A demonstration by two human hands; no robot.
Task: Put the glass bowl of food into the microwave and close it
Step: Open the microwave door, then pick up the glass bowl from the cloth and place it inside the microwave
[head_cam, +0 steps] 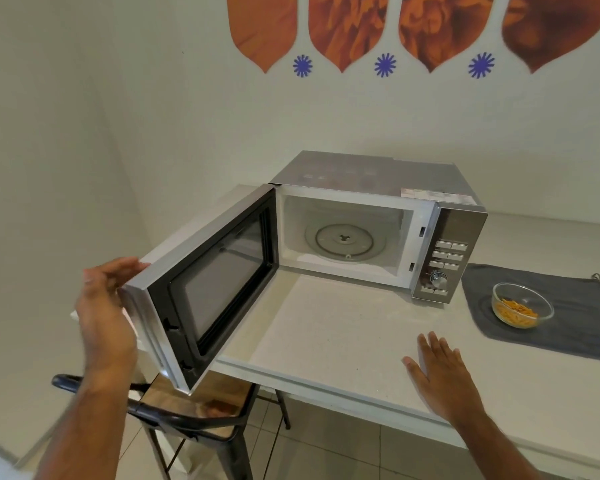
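Observation:
A silver microwave stands on the white counter with its door swung wide open to the left. Its cavity shows a bare glass turntable. My left hand rests flat against the outer edge of the door, fingers spread, not gripping. My right hand hovers open over the counter's front, palm down, holding nothing. The glass bowl with orange pasta pieces sits on a grey mat to the right of the microwave, well apart from both hands.
The white counter runs along the wall, its front edge near my right hand. A black metal stool with a wooden seat stands under the open door, on a tiled floor. A wall closes in the left side.

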